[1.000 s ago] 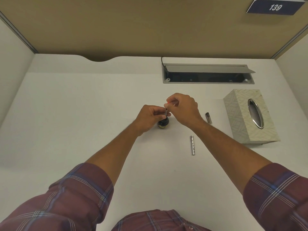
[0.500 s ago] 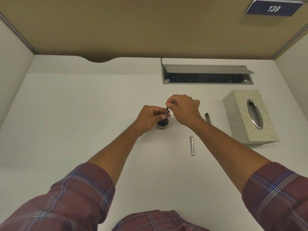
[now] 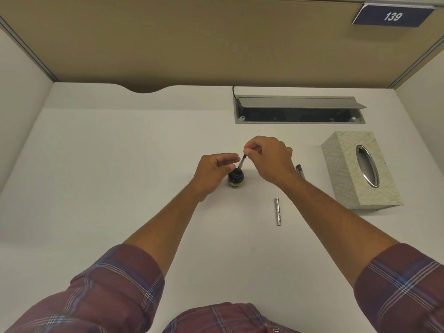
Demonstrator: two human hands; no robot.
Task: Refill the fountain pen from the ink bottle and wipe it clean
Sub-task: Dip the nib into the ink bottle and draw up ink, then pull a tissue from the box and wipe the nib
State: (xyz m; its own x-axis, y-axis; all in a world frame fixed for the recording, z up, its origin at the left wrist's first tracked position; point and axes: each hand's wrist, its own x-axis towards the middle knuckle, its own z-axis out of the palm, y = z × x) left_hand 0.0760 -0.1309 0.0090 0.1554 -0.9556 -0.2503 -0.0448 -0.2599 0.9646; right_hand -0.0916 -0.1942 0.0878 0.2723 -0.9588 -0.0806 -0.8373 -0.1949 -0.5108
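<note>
The right hand (image 3: 269, 159) is pinching the top of the slim pen section (image 3: 242, 162) and holding it tilted, with the lower tip dipping into the mouth of the ink bottle (image 3: 236, 179), which is standing mid-desk (image 3: 120, 176). The left hand (image 3: 212, 173) is hovering just left of the bottle, fingers loosely curled and gripping nothing; whether it is touching the glass I cannot tell. The silver barrel (image 3: 278, 214) is lying nearer and to the right, and the tissue box (image 3: 360, 169) is sitting further right.
</note>
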